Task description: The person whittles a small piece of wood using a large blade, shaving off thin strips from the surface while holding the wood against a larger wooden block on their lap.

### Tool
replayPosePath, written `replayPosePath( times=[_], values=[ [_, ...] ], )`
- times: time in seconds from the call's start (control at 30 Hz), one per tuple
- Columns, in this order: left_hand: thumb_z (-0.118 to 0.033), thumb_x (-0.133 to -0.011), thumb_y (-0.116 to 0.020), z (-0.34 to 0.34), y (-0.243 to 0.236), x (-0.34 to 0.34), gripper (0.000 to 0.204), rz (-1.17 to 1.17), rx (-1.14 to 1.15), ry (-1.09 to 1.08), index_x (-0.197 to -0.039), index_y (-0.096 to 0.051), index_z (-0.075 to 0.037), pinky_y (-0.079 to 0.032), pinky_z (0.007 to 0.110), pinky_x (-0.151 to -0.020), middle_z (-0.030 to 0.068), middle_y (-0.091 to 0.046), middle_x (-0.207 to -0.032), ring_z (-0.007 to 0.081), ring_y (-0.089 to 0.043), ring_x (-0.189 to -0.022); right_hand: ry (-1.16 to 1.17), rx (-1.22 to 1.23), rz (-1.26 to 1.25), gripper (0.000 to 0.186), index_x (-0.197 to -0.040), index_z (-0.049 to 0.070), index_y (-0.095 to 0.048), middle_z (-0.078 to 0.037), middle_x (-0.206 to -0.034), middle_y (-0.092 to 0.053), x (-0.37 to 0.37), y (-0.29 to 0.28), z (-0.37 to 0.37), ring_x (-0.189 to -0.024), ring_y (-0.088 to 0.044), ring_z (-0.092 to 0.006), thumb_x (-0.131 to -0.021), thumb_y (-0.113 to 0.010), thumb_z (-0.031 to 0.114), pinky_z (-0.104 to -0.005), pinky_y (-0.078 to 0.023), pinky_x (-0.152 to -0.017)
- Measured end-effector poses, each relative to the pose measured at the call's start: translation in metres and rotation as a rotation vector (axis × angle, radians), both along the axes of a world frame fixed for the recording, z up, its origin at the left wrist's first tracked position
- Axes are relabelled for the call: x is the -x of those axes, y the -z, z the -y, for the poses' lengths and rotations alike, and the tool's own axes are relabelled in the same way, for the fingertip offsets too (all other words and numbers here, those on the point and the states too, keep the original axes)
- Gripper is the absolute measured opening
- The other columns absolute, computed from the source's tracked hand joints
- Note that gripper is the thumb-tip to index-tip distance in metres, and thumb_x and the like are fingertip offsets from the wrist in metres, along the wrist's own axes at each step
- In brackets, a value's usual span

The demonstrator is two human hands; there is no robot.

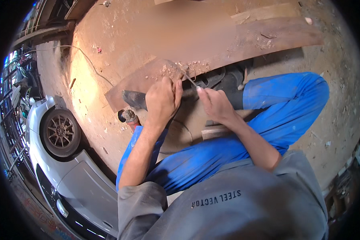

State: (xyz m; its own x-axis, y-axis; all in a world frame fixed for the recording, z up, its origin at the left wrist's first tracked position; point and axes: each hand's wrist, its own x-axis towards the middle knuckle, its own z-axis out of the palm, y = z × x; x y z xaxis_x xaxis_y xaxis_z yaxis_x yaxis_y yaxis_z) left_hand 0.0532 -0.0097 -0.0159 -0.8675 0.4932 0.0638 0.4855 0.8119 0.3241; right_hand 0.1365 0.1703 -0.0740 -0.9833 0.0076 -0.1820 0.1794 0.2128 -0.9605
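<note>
My right hand (216,105) is closed on a thin metal-shafted tool (191,81); its handle is hidden in the fingers, and I cannot tell its exact kind. The shaft slants up and left toward the edge of a long brown wooden board (264,39). My left hand (163,100) is closed near the tool's tip, thumb uppermost; what it grips, if anything, is hidden. Wood shavings (194,67) lie scattered on the board just beyond both hands.
My crossed legs in blue trousers (286,94) sit below the board. A red and black tool (131,119) lies left of my left hand. A cable (84,54) crosses the floor. Far left stands a silver car (82,180). A blurred patch (184,30) covers the top middle.
</note>
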Motion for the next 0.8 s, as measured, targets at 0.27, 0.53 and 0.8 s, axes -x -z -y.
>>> replayPosePath(
  times=[0.27,0.53,0.8],
  values=[
    [-0.019,-0.097,-0.069,-0.002,-0.001,0.007,0.025,-0.028,0.024,0.122,-0.088,-0.053,-0.002,-0.048,0.046,-0.058,0.0166,-0.057,-0.069,0.0371,-0.061,-0.063,-0.01,0.023,-0.048,0.034,-0.085,-0.001,-0.062,-0.025,-0.063,-0.058,0.006,-0.019,-0.007,-0.062,-0.063,-0.0461,-0.105,-0.056,0.025,-0.0506,-0.046,-0.052],
    [-0.024,-0.097,-0.069,0.0,-0.001,0.013,0.029,-0.058,0.066,0.156,-0.082,-0.052,-0.005,-0.048,0.045,-0.058,0.0144,-0.056,-0.068,0.0345,-0.058,-0.06,-0.004,0.1,-0.076,0.039,-0.079,-0.001,-0.056,-0.026,-0.065,-0.052,0.002,-0.034,-0.004,-0.061,-0.056,-0.0486,-0.107,-0.051,0.025,-0.052,-0.039,-0.054],
    [-0.023,-0.096,-0.069,0.003,-0.002,0.011,0.029,-0.057,0.043,0.163,-0.082,-0.051,-0.005,-0.047,0.044,-0.058,0.0141,-0.055,-0.067,0.0343,-0.058,-0.059,-0.022,0.119,-0.033,0.052,-0.077,-0.002,-0.063,-0.03,-0.076,-0.063,0.012,-0.044,-0.015,-0.074,-0.063,-0.0521,-0.108,-0.048,0.037,-0.0567,-0.048,-0.063]
  ],
)
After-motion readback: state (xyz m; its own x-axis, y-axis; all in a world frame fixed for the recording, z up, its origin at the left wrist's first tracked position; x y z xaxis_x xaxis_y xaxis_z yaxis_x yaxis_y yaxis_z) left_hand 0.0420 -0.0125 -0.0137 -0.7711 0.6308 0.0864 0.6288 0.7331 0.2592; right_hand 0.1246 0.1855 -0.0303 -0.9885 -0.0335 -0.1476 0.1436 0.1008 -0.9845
